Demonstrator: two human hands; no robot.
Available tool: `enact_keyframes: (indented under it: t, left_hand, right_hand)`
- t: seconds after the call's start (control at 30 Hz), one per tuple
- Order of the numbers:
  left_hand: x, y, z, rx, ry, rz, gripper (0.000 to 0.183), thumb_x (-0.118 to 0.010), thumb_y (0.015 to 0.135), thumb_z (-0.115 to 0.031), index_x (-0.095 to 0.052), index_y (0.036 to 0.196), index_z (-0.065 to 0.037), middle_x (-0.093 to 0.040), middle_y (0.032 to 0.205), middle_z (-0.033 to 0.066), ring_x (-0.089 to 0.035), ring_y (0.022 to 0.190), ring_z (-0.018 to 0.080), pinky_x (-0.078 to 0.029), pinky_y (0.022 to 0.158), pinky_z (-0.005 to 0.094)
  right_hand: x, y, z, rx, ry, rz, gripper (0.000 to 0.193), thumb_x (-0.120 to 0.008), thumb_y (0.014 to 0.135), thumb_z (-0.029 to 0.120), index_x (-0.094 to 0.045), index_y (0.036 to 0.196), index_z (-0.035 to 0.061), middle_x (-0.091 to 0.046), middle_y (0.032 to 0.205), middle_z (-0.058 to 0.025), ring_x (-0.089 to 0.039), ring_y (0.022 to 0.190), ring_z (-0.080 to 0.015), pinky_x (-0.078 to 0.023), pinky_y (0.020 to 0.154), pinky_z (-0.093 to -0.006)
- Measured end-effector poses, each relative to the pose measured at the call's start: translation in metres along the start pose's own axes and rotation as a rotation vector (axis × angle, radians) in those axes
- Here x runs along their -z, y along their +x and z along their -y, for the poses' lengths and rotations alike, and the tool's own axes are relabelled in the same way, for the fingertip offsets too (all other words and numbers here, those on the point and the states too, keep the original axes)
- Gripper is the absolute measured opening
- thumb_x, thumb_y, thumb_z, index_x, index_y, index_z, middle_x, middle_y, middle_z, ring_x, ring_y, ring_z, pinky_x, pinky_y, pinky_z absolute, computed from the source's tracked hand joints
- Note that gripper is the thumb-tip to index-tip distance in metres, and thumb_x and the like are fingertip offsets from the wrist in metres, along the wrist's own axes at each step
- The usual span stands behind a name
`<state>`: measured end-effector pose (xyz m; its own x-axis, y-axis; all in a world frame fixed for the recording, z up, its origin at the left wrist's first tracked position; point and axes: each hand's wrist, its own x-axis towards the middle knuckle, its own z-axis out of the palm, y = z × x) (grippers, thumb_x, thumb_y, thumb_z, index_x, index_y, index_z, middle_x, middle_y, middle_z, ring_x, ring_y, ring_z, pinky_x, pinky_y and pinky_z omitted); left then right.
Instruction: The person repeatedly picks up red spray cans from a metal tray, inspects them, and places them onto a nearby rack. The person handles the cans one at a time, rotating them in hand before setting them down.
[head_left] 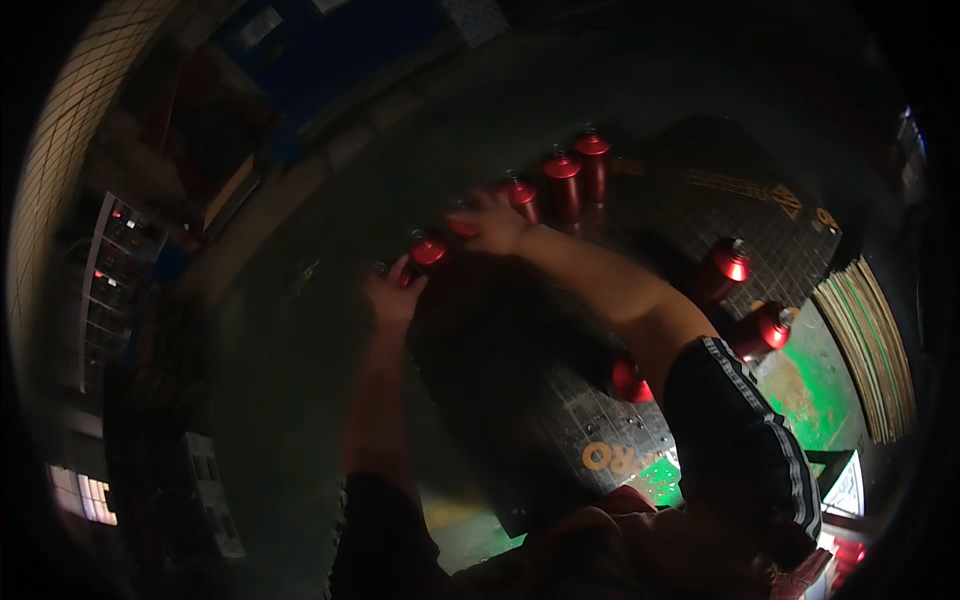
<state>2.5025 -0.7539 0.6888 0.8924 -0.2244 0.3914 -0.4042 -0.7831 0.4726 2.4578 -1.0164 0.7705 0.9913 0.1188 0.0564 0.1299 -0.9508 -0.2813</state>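
Note:
A slanting row of shiny red metal bottles with narrow necks stands in front of me. At its near left end, the fingers of my left hand (392, 296) curl round a red bottle (406, 272), mostly hidden by them. Beside it stands another red bottle (428, 252), apart from both hands. My right hand (497, 226), slightly blurred, reaches over with its fingers closed round a further bottle (462, 226). Beyond that hand stand more bottles, one close by (524, 198), then a taller-looking bottle (563, 185) and the farthest bottle (593, 160).
Right of my right forearm are a red bottle (724, 272) and a tilted-looking bottle (764, 332). Another bottle (630, 381) sits under the arm. A dark gridded board (690, 215) and a stack of thin sheets (872, 350) lie rightward. The scene is dim.

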Motion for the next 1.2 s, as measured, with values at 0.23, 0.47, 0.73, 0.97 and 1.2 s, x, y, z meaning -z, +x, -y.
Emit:
enact_keyframes:
  t: [0.23,0.47,0.73,0.97,1.2]
  left_hand:
    - [-0.006,-0.02,0.006,-0.072,-0.211,-0.228,0.042,-0.082,0.075,-0.021,-0.069,0.115,-0.022,-0.05,0.133,0.0184,-0.05,0.121,0.038,-0.042,0.103,0.0465]
    - [0.026,-0.092,0.008,0.155,-0.494,-0.329,0.039,-0.083,0.074,-0.013,-0.072,0.111,-0.012,-0.048,0.135,0.0136,-0.05,0.122,0.0303,-0.041,0.105,0.0408]
    - [0.076,-0.188,0.0,0.352,-1.567,0.129,0.051,-0.062,0.089,-0.006,-0.048,0.137,0.001,-0.052,0.136,0.0162,-0.054,0.12,0.0314,-0.05,0.098,0.0489]
    - [0.061,-0.231,-0.124,0.37,-2.018,0.696,0.06,-0.06,0.093,-0.036,-0.038,0.146,-0.021,-0.043,0.147,0.0112,-0.044,0.132,0.0339,-0.041,0.105,0.0583]
    - [0.006,-0.267,-0.279,0.671,-2.464,1.546,0.037,-0.044,0.101,-0.04,-0.054,0.131,-0.02,-0.057,0.133,0.0084,-0.05,0.128,0.0292,-0.04,0.107,0.053]
  right_hand:
    - [-0.044,0.028,-0.018,0.105,0.082,-0.19,0.057,-0.076,0.078,0.023,-0.054,0.128,0.0387,-0.029,0.146,-0.0214,-0.043,0.121,-0.0519,-0.046,0.101,-0.0499]
    - [0.009,-0.046,0.006,0.169,0.251,-0.341,0.055,-0.075,0.077,0.017,-0.059,0.127,0.0339,-0.037,0.141,-0.0235,-0.042,0.126,-0.0471,-0.04,0.107,-0.0473]
    - [0.104,-0.252,0.084,-0.042,0.807,-0.812,0.051,-0.071,0.087,0.015,-0.054,0.135,0.0131,-0.05,0.131,-0.012,-0.051,0.12,-0.0231,-0.042,0.103,-0.0343]
    - [0.09,-0.432,0.094,-0.532,1.098,-1.275,0.051,-0.054,0.096,0.027,-0.041,0.144,0.0177,-0.052,0.131,-0.0127,-0.059,0.109,-0.0238,-0.052,0.093,-0.0415]
    - [0.067,-0.536,0.027,-0.43,2.125,-1.376,0.05,-0.069,0.085,0.031,-0.05,0.126,0.0107,-0.053,0.128,-0.0136,-0.054,0.119,-0.0343,-0.052,0.095,-0.0554]
